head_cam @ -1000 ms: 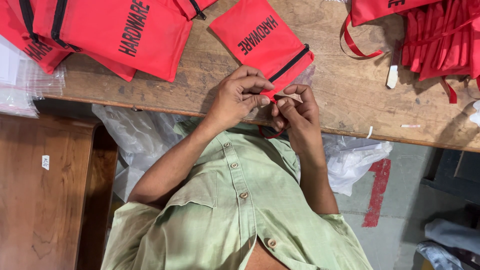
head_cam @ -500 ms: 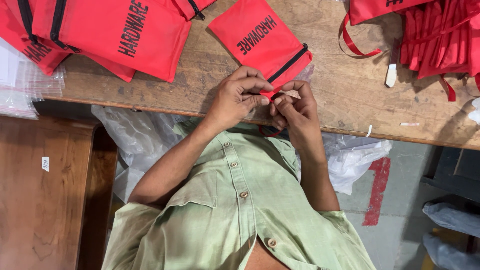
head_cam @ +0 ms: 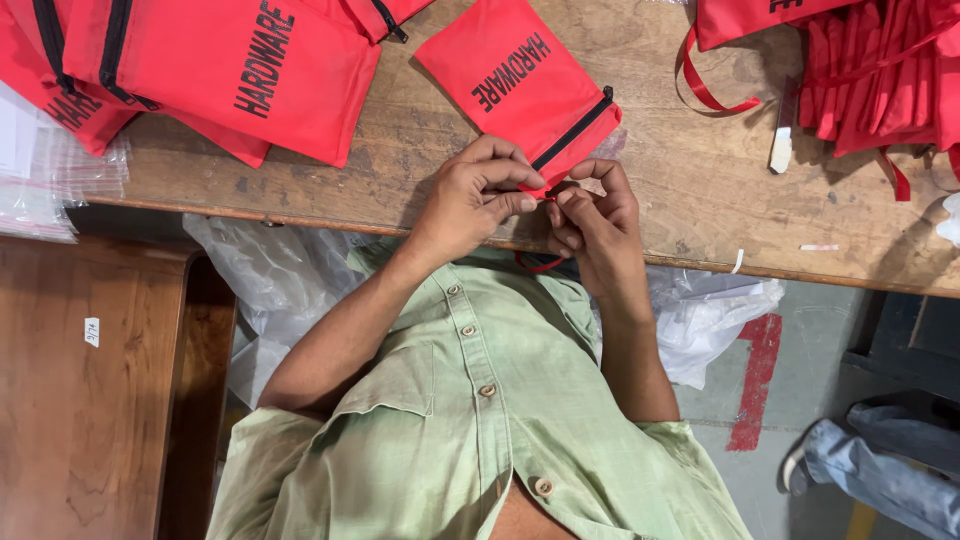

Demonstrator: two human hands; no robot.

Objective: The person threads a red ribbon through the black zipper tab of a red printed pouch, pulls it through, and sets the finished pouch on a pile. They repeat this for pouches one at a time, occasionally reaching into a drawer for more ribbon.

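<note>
A small red pouch (head_cam: 510, 80) with black lettering and a black zipper lies on the wooden table (head_cam: 690, 220), one corner at the near edge. My left hand (head_cam: 470, 200) pinches that zipper-end corner. My right hand (head_cam: 595, 215) meets it fingertip to fingertip, pinching a thin red cord (head_cam: 540, 266) that loops down below the table edge. Both hands sit right over the table's edge, above my green shirt.
Larger red zippered bags (head_cam: 220, 70) lie top left and a heap of red straps (head_cam: 870, 80) top right, with a small white tool (head_cam: 782, 140) beside it. Clear plastic packets (head_cam: 50, 170) are at left, above a wooden bench (head_cam: 90, 400). Another person's jeans leg (head_cam: 880, 470) is bottom right.
My fingertips have closed in on each other at the pouch corner. The pouch and everything else on the table stay put.
</note>
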